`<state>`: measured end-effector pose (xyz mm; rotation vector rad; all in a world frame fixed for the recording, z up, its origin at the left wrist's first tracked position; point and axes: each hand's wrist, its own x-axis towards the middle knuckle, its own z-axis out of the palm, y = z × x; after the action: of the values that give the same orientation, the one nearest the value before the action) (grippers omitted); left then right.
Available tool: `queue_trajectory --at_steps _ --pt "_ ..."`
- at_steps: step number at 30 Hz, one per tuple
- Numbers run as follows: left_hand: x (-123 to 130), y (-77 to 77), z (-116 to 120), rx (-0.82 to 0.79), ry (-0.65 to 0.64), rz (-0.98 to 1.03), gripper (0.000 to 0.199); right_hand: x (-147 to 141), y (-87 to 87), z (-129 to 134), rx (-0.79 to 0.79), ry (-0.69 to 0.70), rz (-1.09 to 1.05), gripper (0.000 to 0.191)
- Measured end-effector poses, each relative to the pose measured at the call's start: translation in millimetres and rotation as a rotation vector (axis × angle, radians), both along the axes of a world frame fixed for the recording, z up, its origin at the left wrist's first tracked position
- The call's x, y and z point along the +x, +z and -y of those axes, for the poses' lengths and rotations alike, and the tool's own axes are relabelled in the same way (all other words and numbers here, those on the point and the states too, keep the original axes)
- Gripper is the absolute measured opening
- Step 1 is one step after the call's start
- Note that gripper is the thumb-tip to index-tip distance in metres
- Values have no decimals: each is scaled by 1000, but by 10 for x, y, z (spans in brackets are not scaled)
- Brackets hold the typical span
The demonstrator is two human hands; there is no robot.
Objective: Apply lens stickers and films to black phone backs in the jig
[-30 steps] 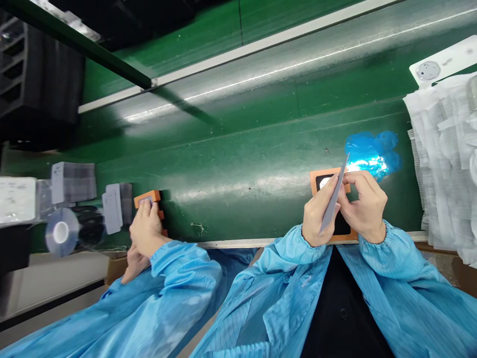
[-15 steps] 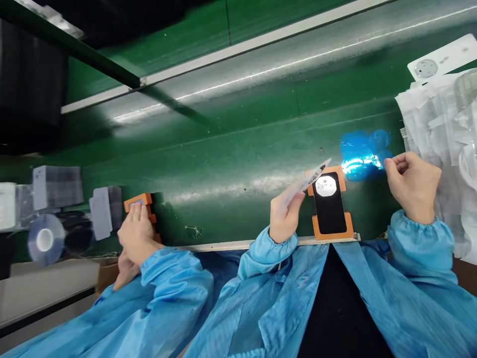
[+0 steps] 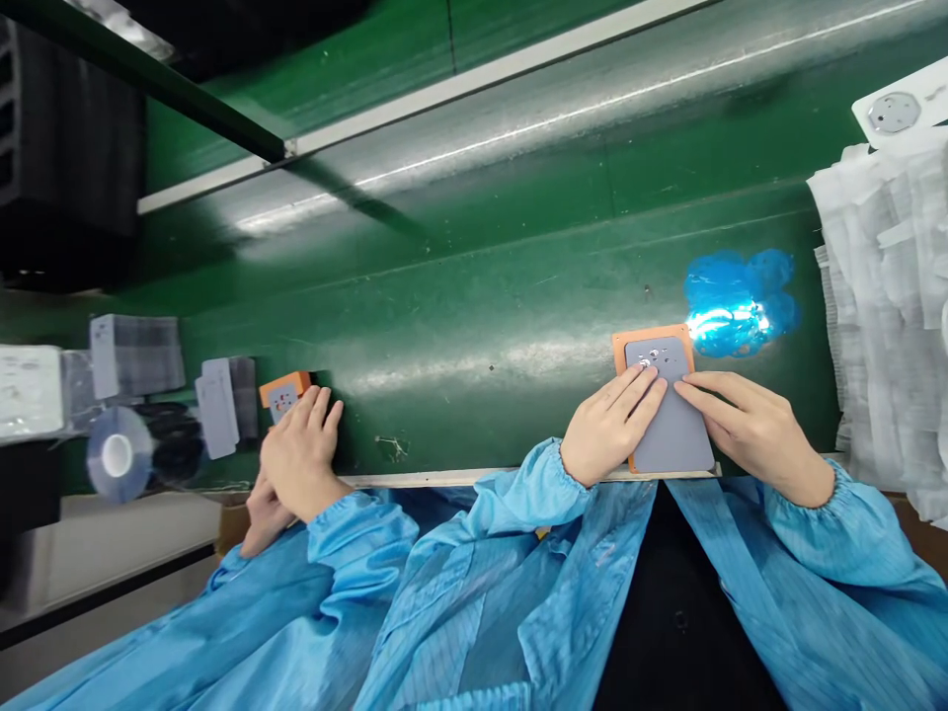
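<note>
Head view. A grey plate (image 3: 677, 434) lies flat on an orange frame (image 3: 620, 351), at the near edge of the green surface (image 3: 474, 415). The frame shows along the plate's top and part of its left side. Small holes are visible at the plate's far end.

The left hand (image 3: 613, 423) is palm down, fingers extended and slightly spread, with the fingertips resting on the plate just below the holes. The right hand (image 3: 762, 430) is at the plate's right side, fingers extended toward the left and tips at the plate's upper right part; whether they pinch the edge cannot be told.

Blue film (image 3: 730, 296) lies on the surface just beyond the frame's upper right corner. Farther right, a pile of white sheets (image 3: 881, 306) is located beside a white panel (image 3: 925, 104) bearing a round grey patch.

At left, well apart, a co-worker's hand (image 3: 303, 449) rests at a second orange frame (image 3: 296, 383). Grey cards (image 3: 218, 405) and a tape roll (image 3: 133, 456) are positioned farther left.
</note>
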<state>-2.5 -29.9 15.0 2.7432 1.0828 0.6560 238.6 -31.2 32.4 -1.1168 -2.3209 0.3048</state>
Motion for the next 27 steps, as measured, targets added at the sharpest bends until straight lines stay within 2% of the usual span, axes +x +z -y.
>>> queue_trajectory --at_steps 4,11,17,21,27 --pt "-26 -40 1 -78 7 -18 49 19 -38 -53 19 17 26 39" --pt "-72 -70 -49 -84 14 -63 41 33 -107 -116 -7 45 24 45" --pt "-22 -128 -118 -1 97 -187 32 -7 -196 -162 11 49 163 37" --pt "31 -194 -136 19 95 -194 25 -111 -287 -131 -30 71 233 46" --pt "37 -261 -133 -81 60 -164 29 -188 -333 -163 -21 98 284 52"
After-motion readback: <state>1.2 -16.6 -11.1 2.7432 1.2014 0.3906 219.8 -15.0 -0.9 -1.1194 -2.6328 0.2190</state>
